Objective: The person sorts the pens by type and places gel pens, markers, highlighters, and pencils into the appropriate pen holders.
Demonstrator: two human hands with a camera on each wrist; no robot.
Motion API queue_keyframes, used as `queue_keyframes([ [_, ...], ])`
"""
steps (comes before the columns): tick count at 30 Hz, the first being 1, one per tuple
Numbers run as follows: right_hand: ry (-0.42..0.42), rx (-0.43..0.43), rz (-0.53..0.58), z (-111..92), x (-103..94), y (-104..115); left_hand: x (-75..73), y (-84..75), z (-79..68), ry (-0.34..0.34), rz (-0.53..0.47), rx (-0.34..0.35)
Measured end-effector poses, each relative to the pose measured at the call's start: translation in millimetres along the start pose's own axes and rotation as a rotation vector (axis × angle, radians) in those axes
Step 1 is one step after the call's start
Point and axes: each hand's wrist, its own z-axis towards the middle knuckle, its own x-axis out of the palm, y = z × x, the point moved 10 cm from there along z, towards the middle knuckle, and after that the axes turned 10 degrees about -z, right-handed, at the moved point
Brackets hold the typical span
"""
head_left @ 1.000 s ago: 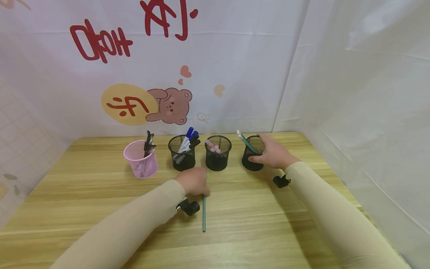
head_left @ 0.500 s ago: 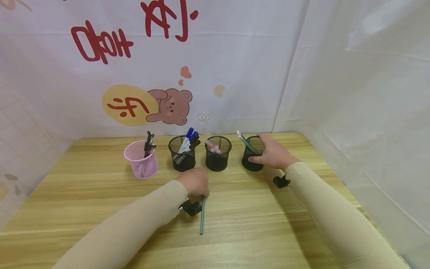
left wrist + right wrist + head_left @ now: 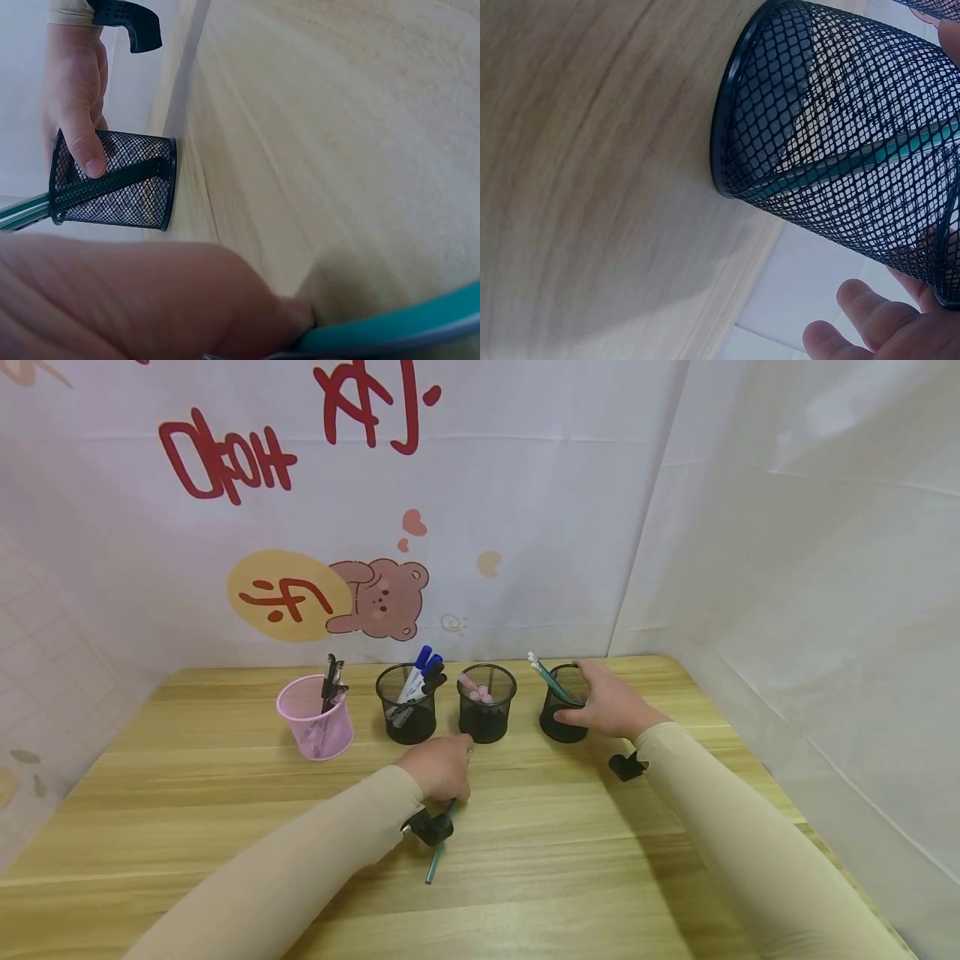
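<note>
My left hand [image 3: 438,766] pinches a green pencil [image 3: 435,864] over the middle of the table; its near end points toward me and slightly left, while fingers hide its middle. Close up in the left wrist view, the pencil [image 3: 397,326] comes out below the fingertips. With thumb and fingers on opposite sides, my right hand [image 3: 611,700] grips the rightmost black mesh pen holder [image 3: 558,729], which stands upright on the table. Several green pencils [image 3: 552,680] with white ends lean left inside it. The right wrist view shows the holder's mesh side [image 3: 780,105] with green pencils behind it.
Left of the gripped holder stand a black mesh holder [image 3: 483,727] with pink pens, another black mesh holder [image 3: 411,727] with blue- and black-capped markers, and a pink holder [image 3: 330,739] with black pens. A white curtain [image 3: 525,485] hangs behind the wooden table [image 3: 555,877].
The pencil in my left hand has turned: its near end has swung left, and its far end now shows beyond the fingers. My right hand has stayed on the holder.
</note>
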Motion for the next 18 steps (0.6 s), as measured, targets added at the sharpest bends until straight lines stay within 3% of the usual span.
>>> queue_keyframes([
  [9,-0.004,0.003,-0.009,0.3,0.7,-1.2,-4.3,4.2,-4.8,-0.028,-0.091,-0.018],
  [18,-0.011,-0.008,-0.002,0.7,0.5,-0.3,-12.2,-3.0,-8.8,-0.066,-0.137,0.037],
])
